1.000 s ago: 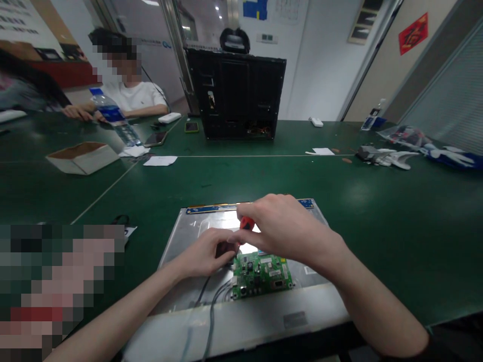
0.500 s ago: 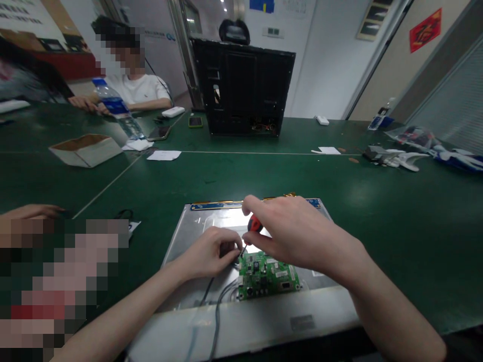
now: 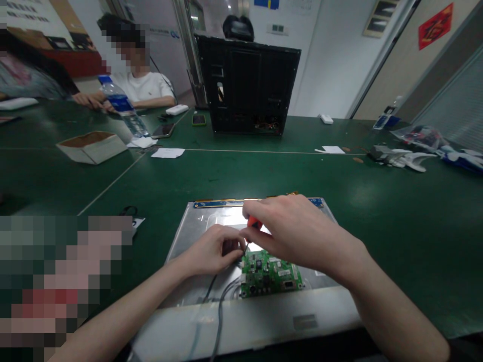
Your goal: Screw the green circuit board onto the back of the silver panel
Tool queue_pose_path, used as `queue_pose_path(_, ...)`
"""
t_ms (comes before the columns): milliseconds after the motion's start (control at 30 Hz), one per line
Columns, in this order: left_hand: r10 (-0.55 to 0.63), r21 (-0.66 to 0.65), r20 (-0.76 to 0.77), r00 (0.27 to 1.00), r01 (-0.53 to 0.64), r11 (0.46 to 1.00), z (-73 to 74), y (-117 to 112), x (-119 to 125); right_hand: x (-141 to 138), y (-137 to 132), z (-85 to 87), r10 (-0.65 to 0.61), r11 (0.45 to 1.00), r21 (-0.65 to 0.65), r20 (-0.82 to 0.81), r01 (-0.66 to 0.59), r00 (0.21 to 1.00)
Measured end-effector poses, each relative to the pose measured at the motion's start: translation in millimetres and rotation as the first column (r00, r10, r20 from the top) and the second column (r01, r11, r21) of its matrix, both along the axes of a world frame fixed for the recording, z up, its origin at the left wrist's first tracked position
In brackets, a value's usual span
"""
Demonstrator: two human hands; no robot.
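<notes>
A green circuit board (image 3: 269, 276) lies on the back of a silvery display panel (image 3: 181, 246). My right hand (image 3: 289, 226) grips a screwdriver (image 3: 254, 222) by its red and dark handle, its thin shaft pointing down at the board's upper left corner. At that same corner, my left hand (image 3: 217, 249) has thumb and forefinger pinched close to the screwdriver's tip; what they hold, if anything, is hidden. Grey cables (image 3: 221, 311) run from the board's left side down over the panel's pale lower strip.
A black monitor housing (image 3: 249, 85) stands beyond the panel on the green table (image 3: 226, 173). To the left are an open box (image 3: 92, 148), a water bottle (image 3: 126, 108) and a seated person (image 3: 141, 88). Grey-white parts (image 3: 400, 157) and plastic bags (image 3: 422, 136) lie at the right.
The view has shifted slightly, moving the scene a little to the right. Both hands stay at the board's corner. Another person's hand at the left edge has gone from sight.
</notes>
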State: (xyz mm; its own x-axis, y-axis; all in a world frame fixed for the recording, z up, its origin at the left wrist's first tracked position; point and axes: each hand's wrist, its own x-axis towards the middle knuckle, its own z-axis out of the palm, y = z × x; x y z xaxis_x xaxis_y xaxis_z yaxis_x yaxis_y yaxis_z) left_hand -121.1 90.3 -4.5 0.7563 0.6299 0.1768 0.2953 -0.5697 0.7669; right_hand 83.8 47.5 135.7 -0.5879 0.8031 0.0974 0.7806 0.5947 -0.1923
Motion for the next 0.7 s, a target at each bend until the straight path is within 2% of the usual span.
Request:
queue_pose_path(100,0.022,-0.018,0.007,1.0,-0.022,1.0,0.5,-0.4,0.5,-0.2,-2.7,-0.2,-0.008,1.0,0.005,0.004,0.008,1.0)
queue_pose_path(433,-0.039,-0.001,-0.054,0.998,0.039,0.999,1.6,1.9,-1.4,1.1,-0.3,0.5,-0.005,1.0,-0.003,0.01,0.005,1.0)
queue_pose_path(700,0.014,0.029,-0.03,0.999,-0.013,0.999,-0.7,-0.1,-0.6,1.2,-4.1,0.9,0.005,1.0,0.011,-0.01,-0.005,1.0)
